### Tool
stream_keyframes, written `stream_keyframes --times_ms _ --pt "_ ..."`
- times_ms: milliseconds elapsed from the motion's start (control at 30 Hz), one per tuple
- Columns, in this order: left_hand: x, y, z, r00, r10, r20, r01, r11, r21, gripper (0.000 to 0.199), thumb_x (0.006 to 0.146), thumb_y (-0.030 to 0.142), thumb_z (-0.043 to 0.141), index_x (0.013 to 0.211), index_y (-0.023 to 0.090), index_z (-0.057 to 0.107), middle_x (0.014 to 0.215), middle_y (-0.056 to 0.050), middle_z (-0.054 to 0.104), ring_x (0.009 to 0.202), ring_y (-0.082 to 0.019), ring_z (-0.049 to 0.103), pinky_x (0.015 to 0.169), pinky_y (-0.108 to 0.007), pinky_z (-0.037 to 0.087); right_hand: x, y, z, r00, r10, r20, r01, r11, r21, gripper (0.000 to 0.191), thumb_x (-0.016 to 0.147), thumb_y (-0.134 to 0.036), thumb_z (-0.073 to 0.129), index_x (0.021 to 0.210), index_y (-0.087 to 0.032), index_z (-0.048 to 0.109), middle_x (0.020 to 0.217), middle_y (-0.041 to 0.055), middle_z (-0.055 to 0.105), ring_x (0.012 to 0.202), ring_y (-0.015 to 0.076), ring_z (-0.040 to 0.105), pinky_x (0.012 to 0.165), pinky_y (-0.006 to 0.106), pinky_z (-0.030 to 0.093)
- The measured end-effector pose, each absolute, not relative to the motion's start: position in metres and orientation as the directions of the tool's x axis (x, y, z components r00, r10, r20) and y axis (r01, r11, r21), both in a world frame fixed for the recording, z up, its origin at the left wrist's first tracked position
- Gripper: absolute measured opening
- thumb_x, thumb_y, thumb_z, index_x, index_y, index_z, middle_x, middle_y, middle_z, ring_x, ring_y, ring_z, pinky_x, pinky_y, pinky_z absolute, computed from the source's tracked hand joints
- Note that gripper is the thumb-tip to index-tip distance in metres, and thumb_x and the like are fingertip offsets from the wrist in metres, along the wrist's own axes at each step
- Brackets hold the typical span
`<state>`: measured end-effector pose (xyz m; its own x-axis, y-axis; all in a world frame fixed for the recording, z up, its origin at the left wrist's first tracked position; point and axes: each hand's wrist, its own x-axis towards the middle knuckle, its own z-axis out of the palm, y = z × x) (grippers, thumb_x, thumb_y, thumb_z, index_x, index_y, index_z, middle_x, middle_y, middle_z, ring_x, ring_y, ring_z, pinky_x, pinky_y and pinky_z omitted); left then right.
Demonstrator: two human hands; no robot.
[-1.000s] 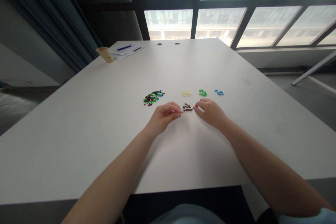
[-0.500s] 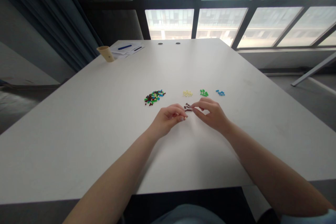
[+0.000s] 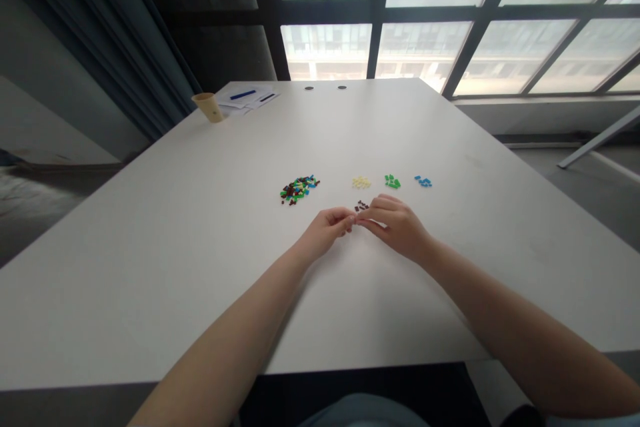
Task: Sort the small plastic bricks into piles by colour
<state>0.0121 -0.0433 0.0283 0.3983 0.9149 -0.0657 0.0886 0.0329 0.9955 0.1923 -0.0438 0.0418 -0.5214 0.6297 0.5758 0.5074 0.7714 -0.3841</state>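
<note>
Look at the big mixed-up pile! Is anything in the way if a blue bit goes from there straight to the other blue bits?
Yes! Between the mixed pile and the blue pieces lie the yellow pieces, then the green pieces. They look low, so a hand could probably go over them.

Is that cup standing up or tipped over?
Standing up: the cup has its bottom on the table and its opening at the top.

backlit by bright, washed-out windows (image 3: 327, 50); soft shadows, wide-angle stretching, fine details soft.
</note>
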Motion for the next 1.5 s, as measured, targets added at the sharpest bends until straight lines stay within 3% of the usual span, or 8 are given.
stream_keyframes --times_ms 267,467,700,933,1033,1167,1267,1500 --pt "-0.016 -0.022 0.021 0.019 0.996 -0.088 0.24 0.081 0.967 0.032 0.071 0.038 0.053 0.085 0.014 0.068 0.088 -0.009 0.067 0.064 -0.012 0.052 0.055 -0.024 0.04 0.213 0.037 0.034 -0.288 0.898 0.331 0.819 0.411 -0.401 0.017 0.079 -0.025 0.054 0.077 -0.017 0.068 0.069 0.0021 0.056 0.063 0.013 0.049 0.065 0.025 0.037" --pt "-0.025 -0.013 0.01 -0.042 0.994 -0.105 0.23 0.112 0.967 0.031 0.07 0.035 0.051 0.085 0.014 0.068 0.09 -0.008 0.067 0.063 -0.011 0.052 0.054 -0.023 0.04 0.194 0.058 0.018 -0.397 0.89 0.222 0.796 0.455 -0.398 0.015 0.078 -0.023 0.054 0.079 -0.019 0.069 0.075 0.0018 0.058 0.069 0.0121 0.051 0.065 0.022 0.036" --pt "-0.025 -0.017 0.016 -0.016 0.995 -0.095 0.225 0.096 0.97 0.029 0.071 0.035 0.051 0.083 0.014 0.067 0.088 -0.008 0.068 0.066 -0.013 0.055 0.055 -0.024 0.041 0.182 0.054 0.01 -0.371 0.912 0.174 0.827 0.41 -0.384 0.018 0.08 -0.027 0.052 0.083 -0.021 0.07 0.083 0.0038 0.064 0.079 0.0148 0.056 0.071 0.024 0.039" --pt "-0.043 -0.007 0.019 -0.112 0.994 -0.007 0.296 0.04 0.954 0.029 0.073 0.035 0.05 0.086 0.014 0.067 0.086 -0.008 0.067 0.07 -0.015 0.056 0.063 -0.028 0.044 0.197 0.054 0.018 -0.321 0.898 0.3 0.773 0.432 -0.464 0.024 0.082 -0.026 0.047 0.088 -0.017 0.068 0.085 0.005 0.067 0.071 0.0133 0.055 0.069 0.024 0.04" --pt "-0.063 -0.002 0.018 -0.195 0.975 0.104 0.509 0.01 0.861 0.026 0.076 0.029 0.049 0.088 0.015 0.066 0.087 -0.009 0.065 0.073 -0.017 0.057 0.07 -0.031 0.044 0.207 0.044 0.025 -0.269 0.9 0.343 0.774 0.414 -0.478 0.024 0.081 -0.027 0.046 0.087 -0.017 0.067 0.076 0.0038 0.065 0.062 0.0123 0.051 0.063 0.023 0.038" --pt "-0.078 -0.002 0.017 -0.193 0.965 0.177 0.835 0.067 0.546 0.023 0.074 0.018 0.049 0.086 0.018 0.069 0.098 -0.01 0.061 0.09 -0.023 0.056 0.079 -0.035 0.042 0.217 0.013 0.028 -0.203 0.923 0.326 0.795 0.35 -0.496 0.026 0.08 -0.03 0.044 0.084 -0.016 0.065 0.06 0.0006 0.055 0.054 0.0111 0.045 0.057 0.023 0.034" --pt "-0.076 -0.005 0.016 -0.161 0.976 0.149 0.905 0.086 0.417 0.021 0.073 0.019 0.052 0.085 0.021 0.069 0.098 -0.008 0.061 0.092 -0.024 0.055 0.076 -0.034 0.042 0.226 -0.012 0.024 -0.147 0.951 0.273 0.821 0.271 -0.502 0.025 0.078 -0.034 0.045 0.076 -0.016 0.063 0.053 -0.0017 0.047 0.05 0.0102 0.04 0.053 0.023 0.03" --pt "-0.061 -0.005 0.009 -0.141 0.964 0.224 0.951 0.069 0.302 0.021 0.076 0.03 0.052 0.088 0.021 0.067 0.095 -0.008 0.063 0.092 -0.025 0.055 0.071 -0.033 0.042 0.241 -0.029 0.023 -0.024 0.985 0.171 0.814 0.119 -0.569 0.027 0.075 -0.039 0.046 0.07 -0.017 0.061 0.047 -0.0046 0.037 0.046 0.0092 0.034 0.05 0.023 0.026"
